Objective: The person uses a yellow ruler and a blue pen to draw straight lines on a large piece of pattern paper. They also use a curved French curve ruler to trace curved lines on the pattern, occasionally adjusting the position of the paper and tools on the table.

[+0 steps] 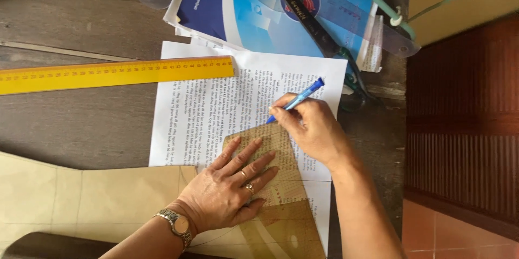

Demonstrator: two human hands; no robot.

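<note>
My left hand (230, 186) lies flat with fingers spread on a brown translucent pattern template (281, 205), pressing it onto a printed white sheet of paper (200, 124). A wristwatch is on that wrist and rings on the fingers. My right hand (311, 126) grips a blue pen (297, 99), its tip touching the paper at the template's upper edge.
A yellow ruler (113, 74) lies across the dark wooden table (70, 16) at the left, its end on the paper. Tan pattern paper (92, 194) covers the near left. Blue printed sheets (243, 5), a clear curved ruler (351, 16) and black scissors (319, 32) lie behind. The table edge is at right.
</note>
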